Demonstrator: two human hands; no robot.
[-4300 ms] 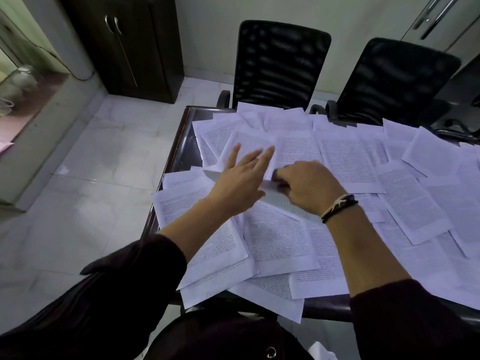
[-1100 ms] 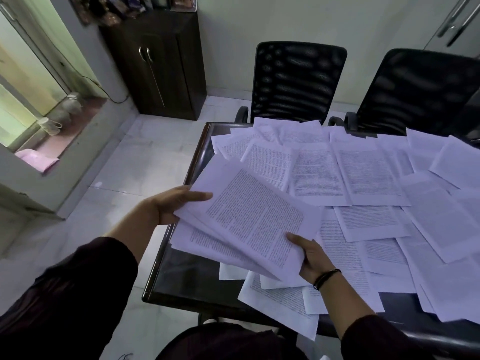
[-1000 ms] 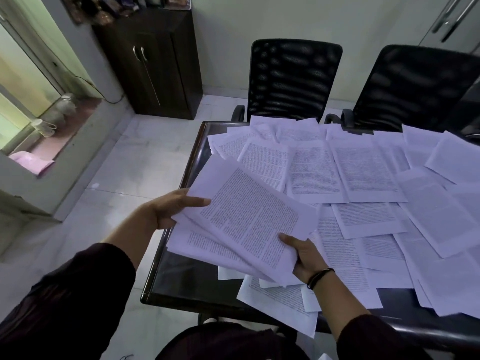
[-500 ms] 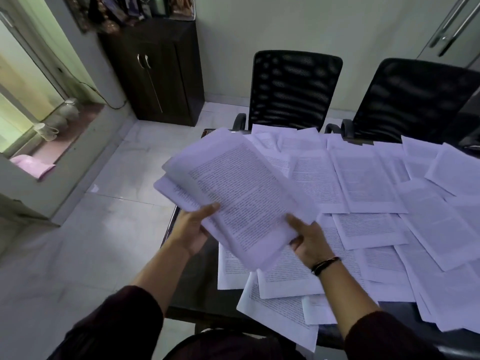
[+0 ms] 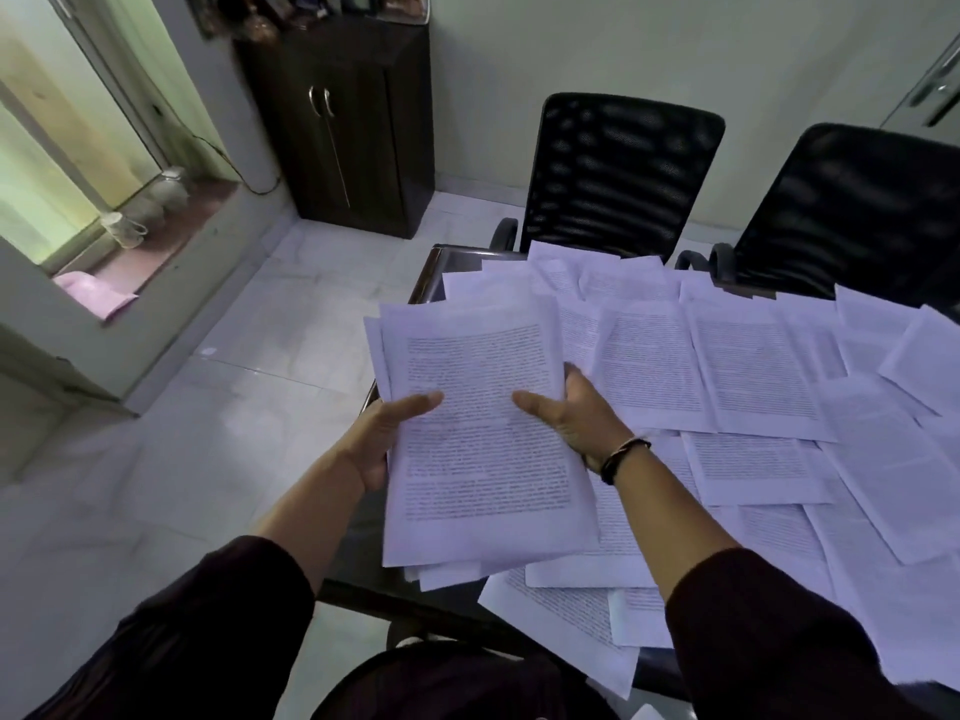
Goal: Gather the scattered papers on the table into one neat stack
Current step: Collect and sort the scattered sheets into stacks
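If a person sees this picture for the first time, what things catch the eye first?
First, the bundle of printed papers at the centre, gripped by the left hand and right hand. Next, loose sheets covering the dark table to the right, with two black chairs behind it.

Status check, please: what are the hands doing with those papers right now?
Both hands, left hand and right hand, grip the gathered stack. Loose sheets cover the table. Nothing in the way.
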